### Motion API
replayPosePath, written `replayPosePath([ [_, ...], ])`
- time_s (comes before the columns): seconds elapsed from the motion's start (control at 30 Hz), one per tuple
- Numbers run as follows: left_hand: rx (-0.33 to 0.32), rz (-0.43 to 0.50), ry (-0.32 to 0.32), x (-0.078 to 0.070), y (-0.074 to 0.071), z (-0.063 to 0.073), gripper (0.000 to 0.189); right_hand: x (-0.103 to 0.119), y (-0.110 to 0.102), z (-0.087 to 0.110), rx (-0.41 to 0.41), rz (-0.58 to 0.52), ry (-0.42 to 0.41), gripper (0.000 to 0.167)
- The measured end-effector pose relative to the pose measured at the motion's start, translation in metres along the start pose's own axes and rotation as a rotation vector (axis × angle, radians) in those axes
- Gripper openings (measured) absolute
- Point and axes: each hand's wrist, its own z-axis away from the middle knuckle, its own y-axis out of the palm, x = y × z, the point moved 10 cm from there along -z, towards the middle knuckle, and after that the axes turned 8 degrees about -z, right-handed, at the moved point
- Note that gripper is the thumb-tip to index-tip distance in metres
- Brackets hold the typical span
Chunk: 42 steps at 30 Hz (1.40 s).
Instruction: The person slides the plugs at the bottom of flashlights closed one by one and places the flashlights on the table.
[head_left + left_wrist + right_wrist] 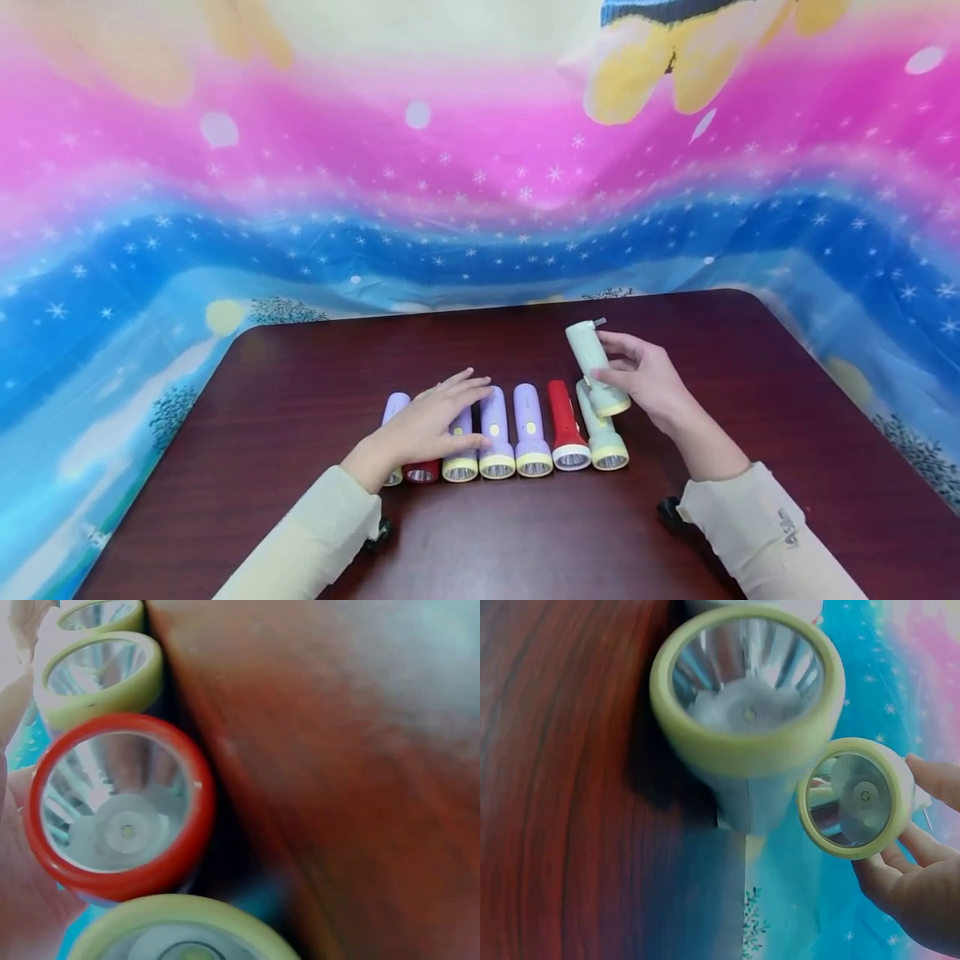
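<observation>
A row of flashlights lies side by side on the table, lens ends toward me. My right hand (647, 379) grips a pale green flashlight (590, 354) between thumb and fingers, its lens end down and a small prong sticking out near its top. It overlaps a second pale green flashlight (608, 446) at the row's right end. In the right wrist view, the held flashlight (855, 799) shows its cream rim. My left hand (431, 421) rests over the row's left part with fingers stretched out, covering most of a red-rimmed flashlight (120, 806).
Toward the right of the row lie a red flashlight with a white rim (567, 429) and a purple one with a yellow button (530, 417). The dark wooden table (480, 533) meets a colourful patterned cloth (480, 208) behind and at the sides.
</observation>
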Motion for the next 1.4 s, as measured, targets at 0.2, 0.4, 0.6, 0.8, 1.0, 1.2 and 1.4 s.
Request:
replayPosePath([
  [0.2, -0.126, 0.051, 0.045, -0.006, -0.02, -0.009, 0.072, 0.005, 0.007, 0.0, -0.005, -0.019, -0.026, 0.064],
  [0.4, -0.2, 0.128, 0.041, -0.009, -0.036, -0.022, 0.067, 0.011, 0.015, 0.0, -0.001, -0.059, -0.048, 0.065],
  [0.6, -0.289, 0.175, 0.056, -0.017, -0.053, -0.037, 0.064, 0.013, 0.022, -0.002, 0.001, -0.094, -0.061, 0.065],
  [0.8, -0.311, 0.247, 0.044, -0.023, -0.062, -0.048, 0.063, 0.015, 0.032, -0.002, 0.016, -0.141, -0.071, 0.065],
  [1.0, -0.315, 0.334, 0.029, -0.024, -0.066, -0.058, 0.06, 0.016, 0.043, -0.003, 0.038, -0.194, -0.09, 0.063],
  [1.2, -0.315, 0.441, 0.043, -0.027, -0.065, -0.067, 0.056, 0.019, 0.051, -0.002, 0.054, -0.197, -0.094, 0.062],
  [1.4, -0.314, 0.455, 0.065, -0.033, -0.064, -0.07, 0.055, 0.022, 0.059, -0.001, 0.079, -0.223, -0.106, 0.062],
])
